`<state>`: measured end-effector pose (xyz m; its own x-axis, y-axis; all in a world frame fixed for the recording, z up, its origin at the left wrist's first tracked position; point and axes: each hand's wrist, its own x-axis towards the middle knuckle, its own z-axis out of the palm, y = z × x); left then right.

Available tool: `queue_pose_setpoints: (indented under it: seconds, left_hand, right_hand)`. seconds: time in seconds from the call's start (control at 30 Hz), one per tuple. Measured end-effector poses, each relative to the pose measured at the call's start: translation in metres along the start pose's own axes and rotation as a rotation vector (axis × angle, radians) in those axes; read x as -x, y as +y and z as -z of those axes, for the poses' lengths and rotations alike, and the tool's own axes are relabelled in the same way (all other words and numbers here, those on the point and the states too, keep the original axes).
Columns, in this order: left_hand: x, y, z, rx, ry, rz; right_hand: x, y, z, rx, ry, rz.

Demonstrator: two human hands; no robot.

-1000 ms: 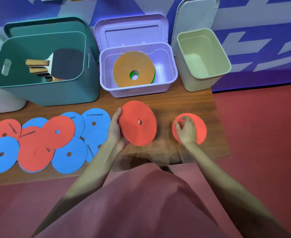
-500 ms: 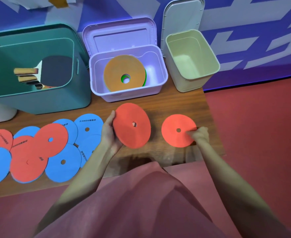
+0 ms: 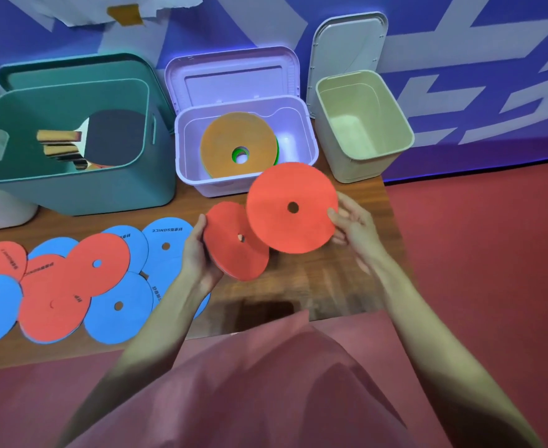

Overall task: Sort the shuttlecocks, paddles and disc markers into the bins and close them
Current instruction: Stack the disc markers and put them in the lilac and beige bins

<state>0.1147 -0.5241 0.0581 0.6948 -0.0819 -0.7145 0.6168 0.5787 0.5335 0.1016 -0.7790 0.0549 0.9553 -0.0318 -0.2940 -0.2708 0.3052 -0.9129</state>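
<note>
Two hands each hold a red disc marker above a wooden worktop. The left hand grips the rim of one tilted red disc; the right hand pinches the edge of a second red disc, which overlaps the first. Just beyond the hands sits an open lilac bin containing an orange disc. Left of the left hand, red and blue discs lie overlapping. An open teal bin with paddles stands beyond those, and an open cream bin beyond the right hand.

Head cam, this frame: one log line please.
left hand: holds red disc | right hand: holds second red disc, lifted | purple bin: open, orange disc inside | cream bin: open
</note>
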Motion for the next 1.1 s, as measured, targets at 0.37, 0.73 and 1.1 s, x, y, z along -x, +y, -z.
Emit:
queue_pose_setpoints:
  seconds: [0.37, 0.73, 1.1]
  left_hand:
    - [0.008, -0.014, 0.002, 0.095, -0.046, 0.062]
    - [0.022, -0.029, 0.055, 0.289, 0.045, -0.003]
    - [0.034, 0.022, 0.157, 0.324, 0.248, -0.104]
  right_hand:
    - [0.003, 0.055, -0.038, 0.409, 0.057, -0.068]
    - [-0.005, 0.088, -0.073, 0.591, -0.234, -0.272]
    - [-0.024, 0.126, -0.194, 0.732, -0.347, -0.258]
